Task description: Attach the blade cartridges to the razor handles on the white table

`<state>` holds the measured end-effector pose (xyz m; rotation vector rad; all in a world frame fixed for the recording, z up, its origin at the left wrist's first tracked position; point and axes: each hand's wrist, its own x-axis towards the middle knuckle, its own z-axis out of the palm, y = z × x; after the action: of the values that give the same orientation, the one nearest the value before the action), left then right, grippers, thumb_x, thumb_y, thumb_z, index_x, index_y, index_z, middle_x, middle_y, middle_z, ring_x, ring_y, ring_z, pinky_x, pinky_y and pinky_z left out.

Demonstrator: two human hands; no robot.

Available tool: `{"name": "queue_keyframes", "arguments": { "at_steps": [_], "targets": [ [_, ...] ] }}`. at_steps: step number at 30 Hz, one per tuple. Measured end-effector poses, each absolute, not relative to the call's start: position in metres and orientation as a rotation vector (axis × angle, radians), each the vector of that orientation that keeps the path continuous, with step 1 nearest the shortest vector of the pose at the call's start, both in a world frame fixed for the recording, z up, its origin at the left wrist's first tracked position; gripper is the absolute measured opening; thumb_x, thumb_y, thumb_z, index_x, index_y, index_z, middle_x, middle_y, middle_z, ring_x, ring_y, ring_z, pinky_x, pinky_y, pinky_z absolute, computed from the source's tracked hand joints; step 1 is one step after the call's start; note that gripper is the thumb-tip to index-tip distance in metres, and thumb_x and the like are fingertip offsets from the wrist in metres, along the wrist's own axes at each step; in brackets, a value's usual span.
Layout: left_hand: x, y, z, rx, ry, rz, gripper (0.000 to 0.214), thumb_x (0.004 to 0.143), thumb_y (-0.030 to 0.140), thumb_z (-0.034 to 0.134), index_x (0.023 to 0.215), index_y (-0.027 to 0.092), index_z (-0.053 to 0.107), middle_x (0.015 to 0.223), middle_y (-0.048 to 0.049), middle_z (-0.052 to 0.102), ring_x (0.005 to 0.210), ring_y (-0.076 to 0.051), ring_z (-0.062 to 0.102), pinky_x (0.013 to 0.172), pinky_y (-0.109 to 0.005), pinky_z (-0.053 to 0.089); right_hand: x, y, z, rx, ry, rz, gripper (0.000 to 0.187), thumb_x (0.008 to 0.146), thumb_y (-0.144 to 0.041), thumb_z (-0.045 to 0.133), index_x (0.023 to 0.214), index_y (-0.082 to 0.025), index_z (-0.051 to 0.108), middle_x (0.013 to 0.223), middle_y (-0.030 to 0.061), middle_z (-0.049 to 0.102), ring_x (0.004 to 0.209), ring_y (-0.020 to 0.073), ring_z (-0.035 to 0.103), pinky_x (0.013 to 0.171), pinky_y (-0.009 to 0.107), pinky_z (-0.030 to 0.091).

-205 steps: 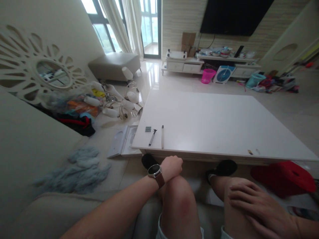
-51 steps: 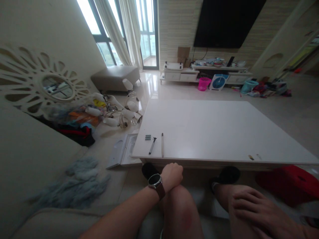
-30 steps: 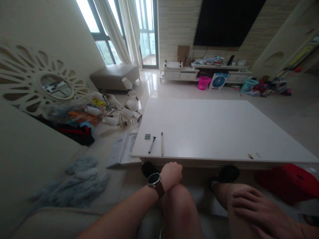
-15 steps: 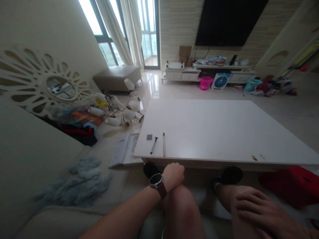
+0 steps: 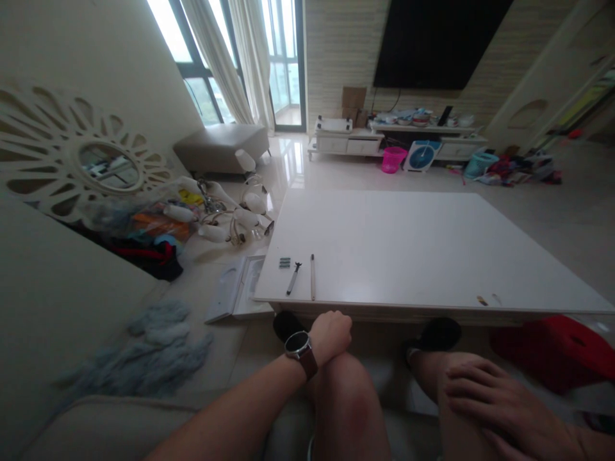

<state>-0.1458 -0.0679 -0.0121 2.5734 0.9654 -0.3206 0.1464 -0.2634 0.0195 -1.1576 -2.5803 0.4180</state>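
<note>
I sit on a sofa in front of a low white table [image 5: 423, 250]. My left hand [image 5: 330, 334], with a watch on its wrist, hangs curled over my left knee; its fingers are hidden. My right hand [image 5: 485, 400] lies flat on my right knee with the fingers spread and nothing in it. On the table's near left corner lie a thin stick [image 5: 312, 276], a small dark tool [image 5: 293, 278] and a few small green pieces [image 5: 285, 262]. Both hands are short of the table.
A white tray [image 5: 235, 291] and a chandelier with white shades [image 5: 230, 214] lie on the floor at the left. A grey-blue cloth [image 5: 154, 342] lies beside the sofa. A red stool [image 5: 552, 349] stands at the right. A TV cabinet [image 5: 398, 137] stands at the far wall.
My hands and the things on the table have stayed in place. Only the head camera has swayed slightly.
</note>
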Motion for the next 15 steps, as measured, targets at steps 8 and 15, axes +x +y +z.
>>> {"name": "queue_keyframes", "arguments": {
  "at_steps": [8,15],
  "targets": [
    [-0.1466,-0.0679,-0.0164,2.574,0.969,-0.291,0.027,0.087,0.016,0.049,0.095,0.012,0.075,0.096,-0.0173,0.075,0.093,-0.033,0.073,0.078,-0.043,0.06,0.147,-0.2662,0.0156,-1.17,-2.495,0.414,0.046,0.086,-0.034,0.053,0.13,-0.03,0.064,0.121,0.0029,0.071,0.112,0.0277,0.065,0.106,0.037,0.041],
    [-0.1474,-0.0675,-0.0123,2.569,0.984,-0.311,0.027,0.089,0.018,0.049,0.096,0.012,0.075,0.096,-0.0176,0.075,0.092,-0.032,0.073,0.079,-0.042,0.06,0.144,-0.2599,0.0244,-1.137,-2.576,0.415,0.046,0.086,-0.034,0.056,0.131,-0.03,0.064,0.122,0.0023,0.071,0.11,0.0271,0.066,0.102,0.036,0.043]
  ]
}}
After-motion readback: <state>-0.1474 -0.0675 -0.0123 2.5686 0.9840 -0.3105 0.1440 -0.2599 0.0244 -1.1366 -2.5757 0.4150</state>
